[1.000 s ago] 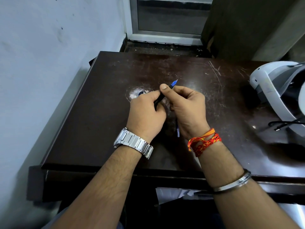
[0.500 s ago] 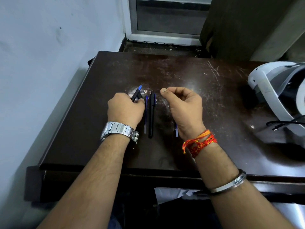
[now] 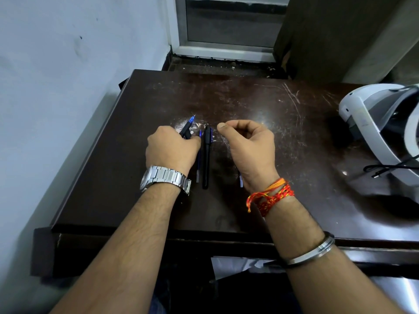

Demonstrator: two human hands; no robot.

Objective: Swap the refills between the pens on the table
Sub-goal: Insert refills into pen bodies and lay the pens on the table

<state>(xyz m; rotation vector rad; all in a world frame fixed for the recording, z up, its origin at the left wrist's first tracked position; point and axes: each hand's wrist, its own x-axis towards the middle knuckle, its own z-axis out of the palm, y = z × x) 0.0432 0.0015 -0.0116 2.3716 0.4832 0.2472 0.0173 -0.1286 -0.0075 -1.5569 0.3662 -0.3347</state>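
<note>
My left hand (image 3: pixel 171 149) grips a black pen with a blue tip (image 3: pixel 188 125), the tip pointing up and away from me. Between my hands a second black pen (image 3: pixel 205 157) lies lengthwise on the dark table (image 3: pixel 260 105). A thin blue refill (image 3: pixel 198 162) lies just left of that pen, touching my left hand's edge. My right hand (image 3: pixel 248 148) hovers to the right with curled fingers, thumb and forefinger pinched; I see nothing in it. Part of another blue refill (image 3: pixel 241 179) peeks out below my right wrist.
A white headset (image 3: pixel 383 132) with a black cable (image 3: pixel 385 169) rests at the table's right side. A pale wall runs along the left. A window frame (image 3: pixel 224 48) and a dark curtain stand behind the table. White paper (image 3: pixel 235 265) shows under the front edge.
One second ago both hands held the blue-tipped pen together at the centre. My left hand has since carried it to the left, uncovering the pen and refill on the table; my right hand let go.
</note>
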